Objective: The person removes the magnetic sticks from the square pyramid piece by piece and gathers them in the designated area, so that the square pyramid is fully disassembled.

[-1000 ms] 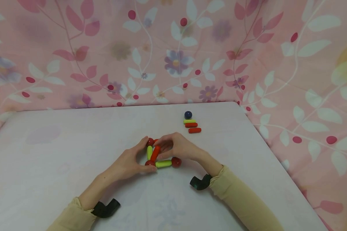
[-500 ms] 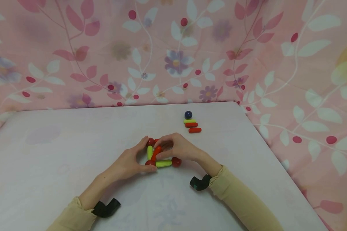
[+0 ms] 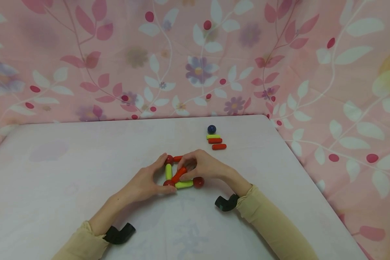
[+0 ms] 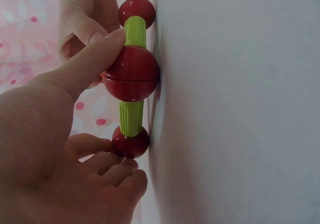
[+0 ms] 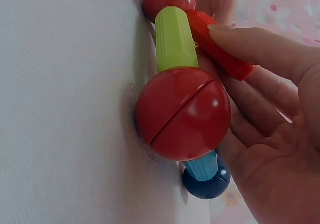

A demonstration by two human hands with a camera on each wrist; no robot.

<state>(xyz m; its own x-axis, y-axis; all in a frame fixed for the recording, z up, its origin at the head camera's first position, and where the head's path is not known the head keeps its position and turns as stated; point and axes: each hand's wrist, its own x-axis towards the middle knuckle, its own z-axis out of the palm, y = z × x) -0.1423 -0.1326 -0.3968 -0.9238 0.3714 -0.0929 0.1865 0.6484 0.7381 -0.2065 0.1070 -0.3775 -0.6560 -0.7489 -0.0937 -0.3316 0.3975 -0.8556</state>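
Note:
A frame of balls and ribbed sticks lies on the table. My left hand (image 3: 146, 182) grips its left side, thumb on the near red ball (image 3: 169, 183) and fingertips at the far red ball (image 3: 169, 159). A green stick (image 3: 168, 172) joins these two; another green stick (image 3: 183, 184) runs to the right red ball (image 3: 199, 182). My right hand (image 3: 204, 165) pinches a red stick (image 5: 220, 46), which slants up from the near ball. A blue stick (image 5: 201, 166) and dark blue ball (image 5: 207, 184) show beyond the right red ball, hidden by my right hand in the head view.
Behind the frame, a loose dark blue ball (image 3: 211, 129), a green stick (image 3: 213, 137) and two red sticks (image 3: 219, 146) lie on the white table (image 3: 84, 155). Another red stick (image 3: 177, 158) extends from the frame's far ball. Floral cloth (image 3: 117, 54) hangs behind the table.
The pinched red stick has swung to the right about its end at the near ball, my right fingers moving with it. My left hand has stayed in place.

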